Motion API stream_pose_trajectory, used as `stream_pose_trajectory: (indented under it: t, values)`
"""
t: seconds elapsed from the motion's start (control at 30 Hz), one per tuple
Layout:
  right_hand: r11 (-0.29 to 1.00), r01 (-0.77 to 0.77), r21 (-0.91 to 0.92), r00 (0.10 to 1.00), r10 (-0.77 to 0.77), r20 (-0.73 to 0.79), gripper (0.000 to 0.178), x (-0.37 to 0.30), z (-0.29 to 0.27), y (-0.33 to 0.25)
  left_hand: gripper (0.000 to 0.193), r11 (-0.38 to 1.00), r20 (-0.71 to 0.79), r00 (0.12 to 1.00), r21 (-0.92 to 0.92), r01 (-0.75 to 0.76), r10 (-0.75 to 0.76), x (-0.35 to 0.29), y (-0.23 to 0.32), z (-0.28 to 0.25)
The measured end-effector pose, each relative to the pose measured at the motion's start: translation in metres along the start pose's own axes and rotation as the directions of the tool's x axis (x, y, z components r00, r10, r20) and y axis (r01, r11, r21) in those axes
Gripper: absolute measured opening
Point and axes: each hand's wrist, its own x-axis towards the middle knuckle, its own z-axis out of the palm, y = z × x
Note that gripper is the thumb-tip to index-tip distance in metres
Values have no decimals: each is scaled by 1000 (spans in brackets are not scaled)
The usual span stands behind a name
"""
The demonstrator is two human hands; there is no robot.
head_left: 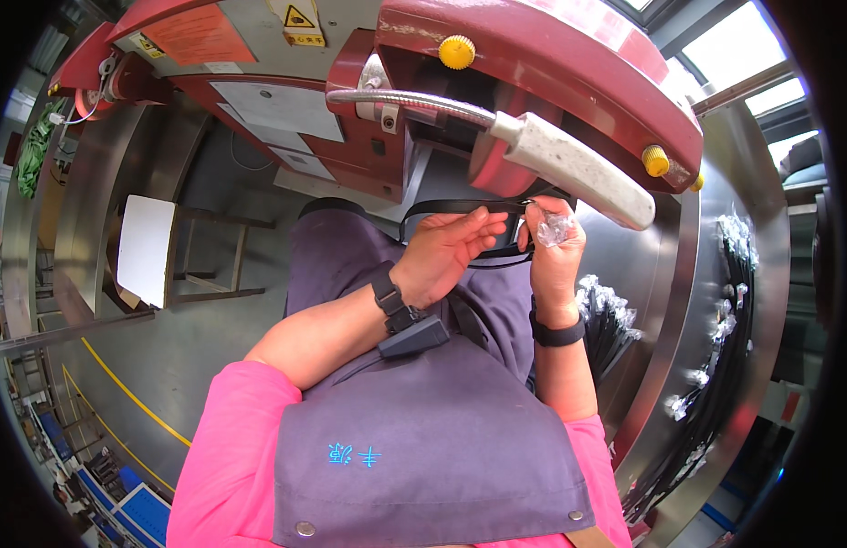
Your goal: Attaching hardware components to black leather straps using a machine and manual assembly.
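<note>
Hands (557,262) curled, right one pinching black cable (441,204), clear plastic (555,230) against it, left hand (436,263) possibly gripping too.

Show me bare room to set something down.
Bare: the white stool top at left, and the grey floor between that stool and the yellow line. Crowded: the metal bench at right, strewn with black strands, and around the left hand and right hand, which hold a black strip beside the pale handle.
</note>
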Motion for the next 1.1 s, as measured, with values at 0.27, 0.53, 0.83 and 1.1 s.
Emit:
stream_pose_trajectory:
  t: [0.27, 0.53, 0.83, 1.1]
  values:
    - [1000, 8, 23, 1000, -8, 9, 7, 2, 3, 5, 19, 1000, -13, 1000, -23, -16, 16, 2, -1, -6]
    - [1000, -14, 16, 1000, 14, 1, 8, 6, 3, 9, 20, 999, -22, 1000, -27, -18, 18, 4, -1, -6]
    - [993, 67, 98, 998, -67, -3, 9, 4, -3, 11, 19, 1000, 13, 1000, -8, -15, 15, 5, -1, 2]
    - [954, 233, 188, 959, -257, 119, 12, -11, -12, -1, 21, 980, 202, 975, 153, -126, 94, -11, 7, 2]
